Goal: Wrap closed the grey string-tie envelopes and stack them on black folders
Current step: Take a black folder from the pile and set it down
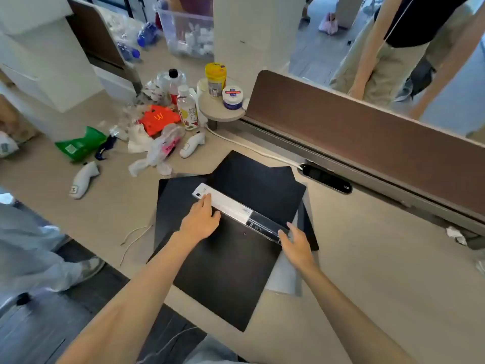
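Observation:
A dark string-tie envelope (225,269) lies in front of me on the table, its pointed flap (252,174) open and lying away from me. A small round button (244,233) shows on its front. Across its mouth lies a long packet (231,206), white at the left and clear and dark at the right. My left hand (200,222) rests flat on the envelope with its fingers on the packet's left end. My right hand (295,243) pinches the packet's right end between thumb and fingers. Black folder edges (309,227) stick out from under the envelope, and a grey sheet (284,277) shows at the lower right.
Loose white strings (133,237) lie left of the envelope. Two white controllers (84,179) (193,144), a green bag (81,144), plastic wrappers and bottles (186,106) crowd the far left. A brown partition (367,132) and a black power strip (326,178) run along the right. A person stands behind the partition.

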